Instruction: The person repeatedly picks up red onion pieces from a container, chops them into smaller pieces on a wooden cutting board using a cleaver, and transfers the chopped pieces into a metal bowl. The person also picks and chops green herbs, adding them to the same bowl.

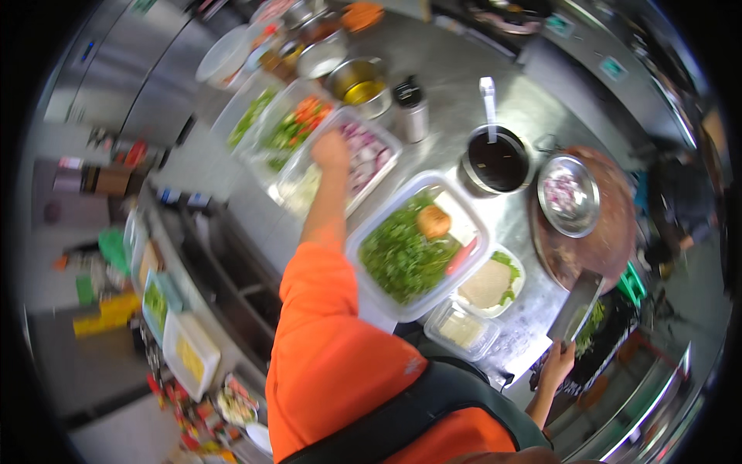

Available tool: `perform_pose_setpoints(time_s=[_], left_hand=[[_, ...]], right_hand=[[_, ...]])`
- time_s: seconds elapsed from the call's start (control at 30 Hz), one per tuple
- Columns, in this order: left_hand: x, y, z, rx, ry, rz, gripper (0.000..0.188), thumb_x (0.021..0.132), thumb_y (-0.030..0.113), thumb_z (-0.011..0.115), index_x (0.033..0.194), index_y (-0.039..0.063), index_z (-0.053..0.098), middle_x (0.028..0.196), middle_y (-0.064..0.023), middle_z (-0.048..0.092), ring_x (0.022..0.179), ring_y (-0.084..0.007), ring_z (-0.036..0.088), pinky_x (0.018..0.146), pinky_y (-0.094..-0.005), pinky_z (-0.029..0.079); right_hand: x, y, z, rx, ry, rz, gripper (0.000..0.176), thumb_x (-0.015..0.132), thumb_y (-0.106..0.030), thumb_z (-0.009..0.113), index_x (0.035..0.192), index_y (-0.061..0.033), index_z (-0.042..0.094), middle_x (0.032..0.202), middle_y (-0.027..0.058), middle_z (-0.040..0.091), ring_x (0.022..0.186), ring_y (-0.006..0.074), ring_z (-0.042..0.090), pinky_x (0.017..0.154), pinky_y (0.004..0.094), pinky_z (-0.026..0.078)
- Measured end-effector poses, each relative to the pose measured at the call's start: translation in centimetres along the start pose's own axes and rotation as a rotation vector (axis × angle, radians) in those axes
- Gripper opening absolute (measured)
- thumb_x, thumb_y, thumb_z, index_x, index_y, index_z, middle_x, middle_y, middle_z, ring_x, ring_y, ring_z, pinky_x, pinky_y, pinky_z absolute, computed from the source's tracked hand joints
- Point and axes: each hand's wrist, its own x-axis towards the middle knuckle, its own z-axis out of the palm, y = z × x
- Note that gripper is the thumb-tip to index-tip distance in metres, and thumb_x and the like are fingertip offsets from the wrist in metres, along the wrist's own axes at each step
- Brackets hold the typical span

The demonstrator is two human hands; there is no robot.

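Observation:
My left hand (331, 152) is stretched out over a clear plastic container (396, 152) of chopped red onion (364, 153) and a pale chopped ingredient (302, 187). Its fingers are blurred and turned away, so any hold is hidden. In my right hand (557, 361) is the handle of a cleaver (578, 310), its broad blade beside the near edge of a round wooden chopping block (615, 232). On that block stands a metal bowl (590, 223) with chopped red onion inside. A larger plastic tub (355, 255) between my arms contains leafy greens (406, 255) and a round brownish item (433, 221).
A pot of dark liquid (497, 159) with a ladle (488, 107) stands on the steel table (446, 58). Nearby are a black-lidded jar (411, 110), a pot of yellow oil (364, 90), containers of chopped peppers (307, 116), and two small tubs near my body. A person (684, 203) is at far right.

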Motion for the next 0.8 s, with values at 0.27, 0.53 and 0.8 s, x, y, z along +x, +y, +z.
perform_pose_setpoints(time_s=[0.27,0.53,0.8], left_hand=[[-3.2,2.0,-7.5,-0.289,0.147,-0.185,0.023,0.082,0.020,0.069,0.102,0.007,0.068,0.089,-0.0152,0.074,0.081,-0.0342,0.072,0.072,-0.0475,0.056],[-20.9,19.8,-13.9,-1.410,-0.340,0.156,0.024,0.091,0.003,0.071,0.114,0.006,0.066,0.100,-0.0003,0.066,0.089,-0.0085,0.061,0.078,-0.0233,0.052],[-36.2,41.2,-9.4,-1.158,-0.766,0.404,0.033,0.083,0.011,0.077,0.111,0.000,0.064,0.089,-0.0113,0.074,0.076,-0.0169,0.070,0.070,-0.0310,0.055]], right_hand=[[-0.2,-1.2,-0.7,-0.099,0.038,-0.016,0.021,0.094,-0.012,0.063,0.107,0.0040,0.060,0.058,0.0089,0.055,0.045,0.0168,0.053,0.046,0.0353,0.043],[1.2,-1.1,-1.0,0.070,-0.006,0.051,0.026,0.095,-0.015,0.064,0.115,0.0015,0.061,0.059,0.0073,0.056,0.047,0.0161,0.056,0.046,0.0335,0.044],[2.8,-1.5,-2.5,-0.086,-0.069,-0.070,0.038,0.094,-0.017,0.063,0.128,-0.0038,0.057,0.073,0.0212,0.065,0.065,0.0404,0.064,0.060,0.0468,0.049]])
